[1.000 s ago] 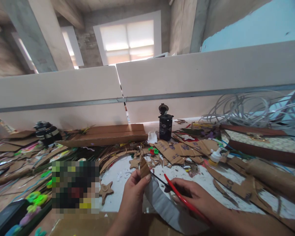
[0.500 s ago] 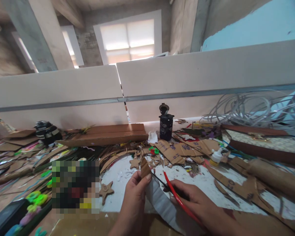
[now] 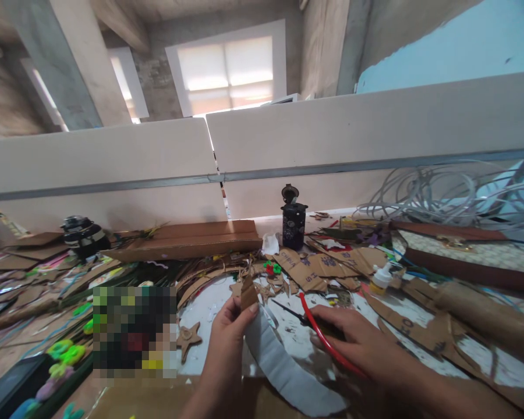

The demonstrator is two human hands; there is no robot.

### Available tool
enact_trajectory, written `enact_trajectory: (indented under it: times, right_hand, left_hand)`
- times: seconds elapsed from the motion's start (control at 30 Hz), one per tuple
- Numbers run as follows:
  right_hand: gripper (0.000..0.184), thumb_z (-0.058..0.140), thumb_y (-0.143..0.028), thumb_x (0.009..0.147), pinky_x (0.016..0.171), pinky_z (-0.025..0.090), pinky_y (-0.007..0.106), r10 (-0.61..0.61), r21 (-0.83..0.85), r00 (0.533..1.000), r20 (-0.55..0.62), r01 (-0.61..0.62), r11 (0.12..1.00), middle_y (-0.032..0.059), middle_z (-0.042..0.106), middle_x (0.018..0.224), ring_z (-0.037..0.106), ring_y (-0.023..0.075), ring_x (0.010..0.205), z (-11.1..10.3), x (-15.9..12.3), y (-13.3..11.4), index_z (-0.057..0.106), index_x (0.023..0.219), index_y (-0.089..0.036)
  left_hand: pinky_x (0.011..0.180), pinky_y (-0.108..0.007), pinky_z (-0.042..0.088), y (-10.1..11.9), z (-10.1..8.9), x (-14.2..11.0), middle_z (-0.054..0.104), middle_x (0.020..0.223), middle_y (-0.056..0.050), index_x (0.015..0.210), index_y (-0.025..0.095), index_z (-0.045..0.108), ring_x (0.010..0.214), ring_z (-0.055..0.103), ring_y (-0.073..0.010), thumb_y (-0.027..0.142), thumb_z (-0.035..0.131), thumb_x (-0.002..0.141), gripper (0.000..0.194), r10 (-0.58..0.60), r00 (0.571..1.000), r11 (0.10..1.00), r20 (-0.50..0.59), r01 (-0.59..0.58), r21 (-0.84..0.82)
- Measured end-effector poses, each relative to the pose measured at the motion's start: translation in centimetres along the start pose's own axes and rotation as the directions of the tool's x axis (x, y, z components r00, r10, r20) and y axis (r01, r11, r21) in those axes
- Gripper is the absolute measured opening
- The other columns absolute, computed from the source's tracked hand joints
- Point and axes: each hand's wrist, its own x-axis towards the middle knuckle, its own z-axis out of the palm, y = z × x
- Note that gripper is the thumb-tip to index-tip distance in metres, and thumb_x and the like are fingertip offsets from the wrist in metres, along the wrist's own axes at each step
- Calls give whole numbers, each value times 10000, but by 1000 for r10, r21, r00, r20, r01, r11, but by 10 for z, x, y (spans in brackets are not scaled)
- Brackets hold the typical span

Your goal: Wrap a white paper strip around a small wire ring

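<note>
My left hand (image 3: 232,326) pinches a curved strip of cardboard (image 3: 288,369) near its upper end. The strip is pale grey-white on the face toward me, with a brown corrugated tip above my thumb, and it curves down to the right. In my right hand (image 3: 349,334) is a pair of scissors (image 3: 327,340) with red handles and dark blades. The blades point left toward the strip but stand apart from it. Behind the strip lie small cardboard stars, partly hidden by it, and a separate star (image 3: 189,340) rests left of my left hand.
Cardboard scraps (image 3: 327,267) litter the table. A black bottle (image 3: 294,224) with a raised lid stands at the back, a long cardboard tray (image 3: 192,238) left of it. A glue bottle (image 3: 381,279), a handbag (image 3: 463,256) and coiled clear tubing (image 3: 432,192) are to the right.
The scissors have come away from the cardboard strip, moving slightly right. My left hand has shifted left with the strip, and more of its pale lower end shows.
</note>
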Motion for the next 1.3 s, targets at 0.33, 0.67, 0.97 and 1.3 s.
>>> enact_trajectory:
  times: [0.33, 0.67, 0.97, 1.3]
  right_hand:
    - [418, 586, -156, 827, 848, 478, 348, 104, -513, 981, -165, -175, 840, 117, 758, 1028, 691, 294, 951, -1, -1, 50, 656, 1234, -222]
    - [240, 579, -357, 923, 878, 461, 326, -94, 37, 996, 7, 94, 995, 60, 617, 1074, 599, 216, 988, -17, 24, -32, 731, 1074, -248]
    - [234, 668, -413, 841, 799, 402, 314, -148, 258, 979, 138, 109, 960, 11, 487, 883, 509, 203, 896, 1, 46, -24, 678, 821, -181]
    - [105, 700, -246, 843, 778, 419, 286, -157, 157, 983, 99, 141, 978, 13, 532, 881, 545, 187, 879, 0, 46, -22, 678, 772, -171]
  left_hand:
    - [653, -239, 511, 16, 1, -2, 779, 872, -93, 909, 142, 780, 720, 682, -178, 220, 843, 632, 294, -123, 981, 992, 151, 125, 1]
    - [630, -268, 492, 6, -3, 0, 783, 803, -95, 885, 129, 775, 642, 676, -181, 227, 883, 557, 359, -241, 894, 969, 377, 241, 47]
    - [621, -293, 481, 4, -3, -6, 749, 826, -91, 941, 147, 730, 643, 660, -190, 170, 831, 640, 318, -317, 855, 944, 411, 327, 49]
    - [594, -251, 460, 11, -3, -6, 737, 786, -75, 911, 133, 738, 607, 624, -151, 194, 838, 655, 281, -292, 898, 951, 330, 236, 199]
